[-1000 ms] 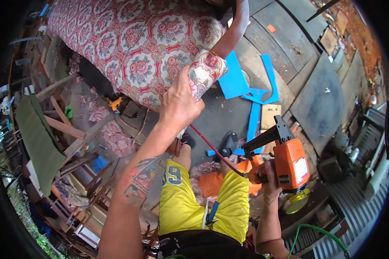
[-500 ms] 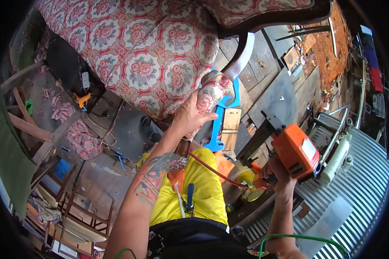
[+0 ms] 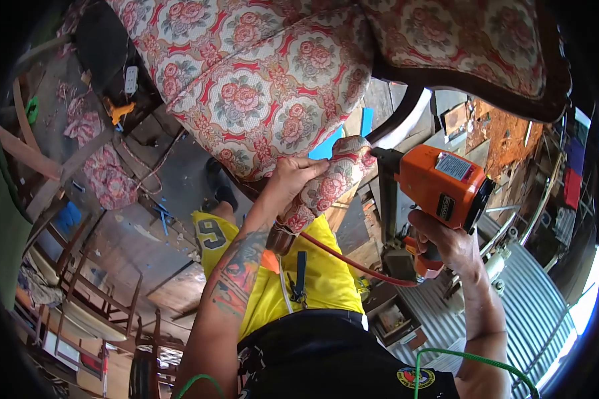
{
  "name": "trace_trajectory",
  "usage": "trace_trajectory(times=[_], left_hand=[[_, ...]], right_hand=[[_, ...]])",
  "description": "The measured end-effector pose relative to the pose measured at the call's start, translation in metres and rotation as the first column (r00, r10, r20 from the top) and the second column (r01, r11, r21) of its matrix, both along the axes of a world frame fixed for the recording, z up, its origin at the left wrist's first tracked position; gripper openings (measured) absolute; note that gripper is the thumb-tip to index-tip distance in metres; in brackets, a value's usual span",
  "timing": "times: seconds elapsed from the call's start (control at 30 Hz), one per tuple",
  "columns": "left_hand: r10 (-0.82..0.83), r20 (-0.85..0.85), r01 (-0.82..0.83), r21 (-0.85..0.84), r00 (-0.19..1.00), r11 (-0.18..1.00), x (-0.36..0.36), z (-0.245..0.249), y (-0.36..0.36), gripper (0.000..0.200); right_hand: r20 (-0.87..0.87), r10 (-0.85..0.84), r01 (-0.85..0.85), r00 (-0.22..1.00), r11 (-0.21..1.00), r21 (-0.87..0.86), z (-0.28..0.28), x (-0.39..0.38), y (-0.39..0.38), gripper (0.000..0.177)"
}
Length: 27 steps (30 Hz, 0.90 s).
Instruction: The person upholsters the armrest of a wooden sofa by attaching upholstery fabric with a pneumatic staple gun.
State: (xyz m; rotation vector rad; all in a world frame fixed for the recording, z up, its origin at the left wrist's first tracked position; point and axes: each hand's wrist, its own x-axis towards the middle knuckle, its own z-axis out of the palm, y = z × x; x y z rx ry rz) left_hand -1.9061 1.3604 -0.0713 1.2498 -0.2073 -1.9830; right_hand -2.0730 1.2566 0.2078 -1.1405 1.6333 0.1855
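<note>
My left hand (image 3: 291,178) is closed on the near side of an upholstered armrest (image 3: 331,185), thumb and fingers pressing its rose-patterned fabric. In my right hand (image 3: 451,245) is an orange pneumatic staple gun (image 3: 439,179), gripped by its handle. Its dark nose points left, right at the front end of the armrest. A red air hose (image 3: 356,265) runs from the base of the gun's handle across my yellow shorts. Beyond the armrest is the floral-covered seat (image 3: 253,100) of the chair, with a curved dark wooden arm support (image 3: 402,116) beside it.
The framed floral backrest (image 3: 466,46) rises at the top right. Fabric scraps (image 3: 110,176), an orange tool (image 3: 118,110) and a white power strip (image 3: 131,80) lie on the floor at left. Wooden chair frames (image 3: 100,292) stand lower left. Corrugated metal sheet (image 3: 532,286) lies at right.
My right hand has raised the staple gun up and left, bringing its nose to the armrest end. My left hand has shifted its hold on the armrest. The view has moved too.
</note>
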Motion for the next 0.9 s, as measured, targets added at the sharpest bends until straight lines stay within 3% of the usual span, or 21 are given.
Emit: trace_trajectory(times=[0.07,0.13,0.2,0.23,0.3,0.4,0.6,0.67,0.73,0.9], left_hand=[[-0.055,-0.291,0.098,0.135,0.955,0.986,0.009,-0.006,-0.01,0.031],[-0.019,-0.378,0.097,0.187,0.925,0.978,0.014,-0.014,-0.014,0.033],[-0.171,-0.504,0.285,0.158,0.847,0.946,0.018,-0.029,-0.019,0.032],[-0.163,-0.52,0.281,0.158,0.839,0.946,0.02,-0.032,-0.021,0.032],[-0.215,-0.542,0.349,0.156,0.812,0.924,0.024,-0.037,-0.024,0.027],[-0.224,-0.615,0.365,0.112,0.756,0.924,0.016,-0.054,-0.016,0.021],[-0.163,-0.628,0.298,0.115,0.761,0.948,0.02,-0.052,-0.016,0.025],[-0.178,-0.632,0.301,0.092,0.754,0.949,0.02,-0.055,-0.016,0.026],[-0.175,-0.603,0.257,0.052,0.778,0.965,0.013,-0.06,-0.013,0.024],[-0.215,-0.599,0.25,-0.025,0.771,0.968,0.013,-0.063,-0.013,0.024]], right_hand=[[-0.059,0.063,-0.06,0.996,0.997,0.045,0.0,0.001,-0.01,0.03],[-0.129,0.101,-0.085,0.987,0.989,0.122,0.003,0.013,-0.022,0.032],[-0.153,0.125,-0.103,0.98,0.984,0.147,-0.005,0.004,-0.03,0.033],[-0.06,0.46,-0.458,0.886,0.888,0.038,-0.01,0.007,-0.037,0.033],[-0.171,0.297,-0.263,0.94,0.945,0.193,-0.011,0.032,-0.045,0.033],[-0.187,0.348,-0.29,0.919,0.916,0.277,-0.023,0.063,-0.056,0.032],[-0.271,0.39,-0.241,0.88,0.859,0.452,-0.062,0.126,-0.081,0.037],[-0.178,0.484,-0.394,0.857,0.837,0.38,-0.079,0.128,-0.084,0.036],[-0.268,0.484,-0.313,0.833,0.812,0.493,-0.09,0.144,-0.09,0.037],[-0.236,0.502,-0.304,0.832,0.769,0.563,-0.112,0.162,-0.1,0.037]])
